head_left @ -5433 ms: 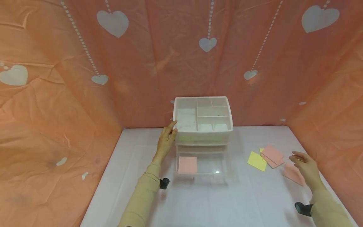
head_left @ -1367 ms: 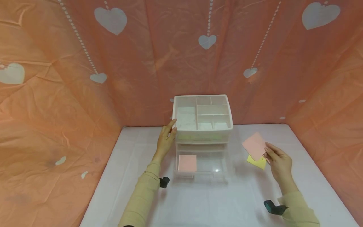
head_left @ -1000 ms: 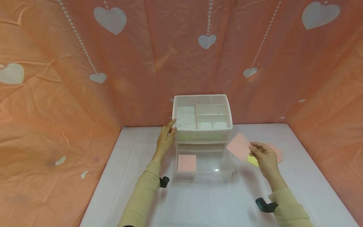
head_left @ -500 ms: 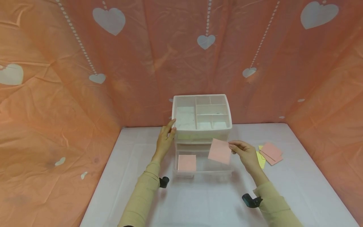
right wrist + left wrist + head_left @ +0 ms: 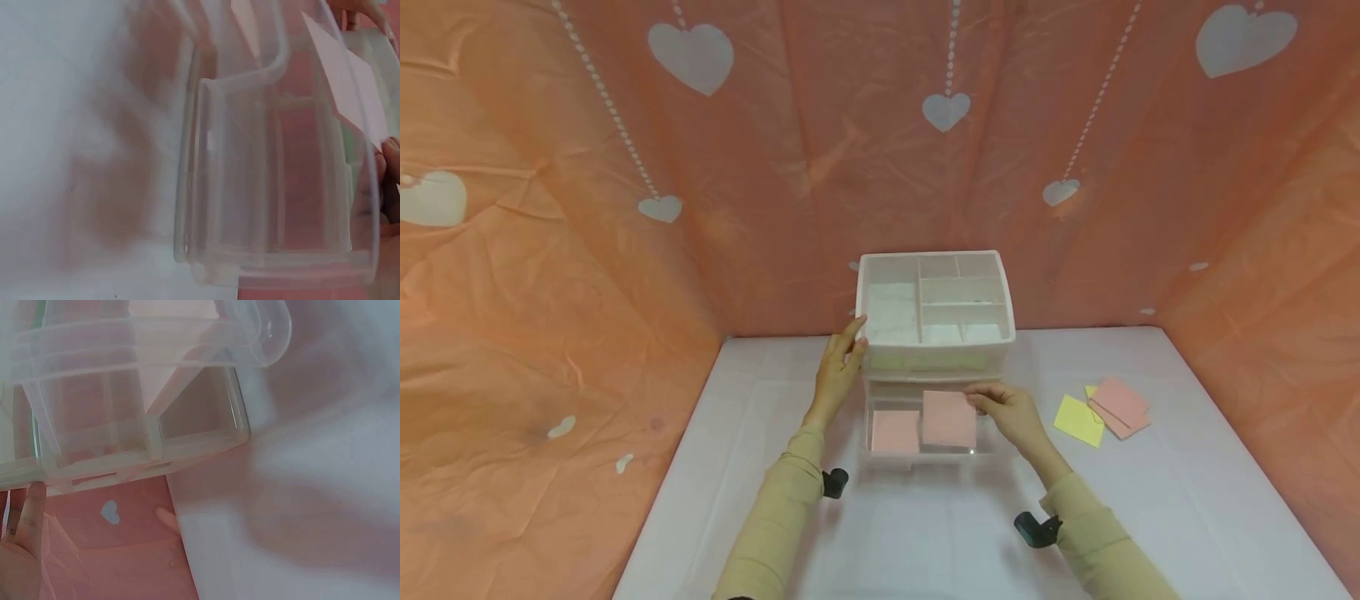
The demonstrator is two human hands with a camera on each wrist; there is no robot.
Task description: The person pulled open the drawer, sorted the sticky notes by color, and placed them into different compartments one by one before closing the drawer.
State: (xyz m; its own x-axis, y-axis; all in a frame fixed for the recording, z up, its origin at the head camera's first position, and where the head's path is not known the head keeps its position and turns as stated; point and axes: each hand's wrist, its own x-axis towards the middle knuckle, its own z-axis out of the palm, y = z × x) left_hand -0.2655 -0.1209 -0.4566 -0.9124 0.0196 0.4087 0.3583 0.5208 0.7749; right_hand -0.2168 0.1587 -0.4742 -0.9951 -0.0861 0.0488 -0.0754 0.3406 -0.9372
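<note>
Seemingly, the organizer (image 5: 936, 344) is being steadied by the straight-fingered left hand (image 5: 833, 372), a pink note (image 5: 949, 419) being pinched by the right hand (image 5: 1013, 413).

Pink note (image 5: 949, 419) lifted off table (image 5: 925, 533), brought left over clear drawer (image 5: 943, 458)

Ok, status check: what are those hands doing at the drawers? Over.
Right hand pinching pink note over open drawer. Left hand touching side of white organizer. Second pink note in drawer's left half; no obstruction visible.
</note>
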